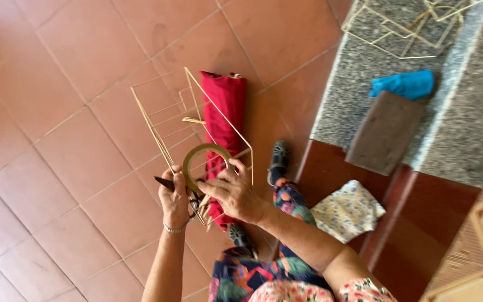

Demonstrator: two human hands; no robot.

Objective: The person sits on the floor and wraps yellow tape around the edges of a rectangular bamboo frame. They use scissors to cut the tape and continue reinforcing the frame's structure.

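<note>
My left hand [175, 197] grips a pair of dark scissors [166, 182] and the corner of a frame of thin bamboo sticks [163, 114]. My right hand [231, 192] holds a roll of tape [203, 152] against the same frame, fingers spread over the sticks. Behind the frame lies a folded red cloth bundle [227, 114] on the floor. My legs in patterned trousers and dark sandals show below the hands.
Terracotta floor tiles [57, 112] cover the left. At the upper right, a grey stone step [465, 128] carries more stick frames [409, 25], a blue cloth [403, 84] and a brown board [386, 133]. A flowered cloth [347, 210] lies near my leg.
</note>
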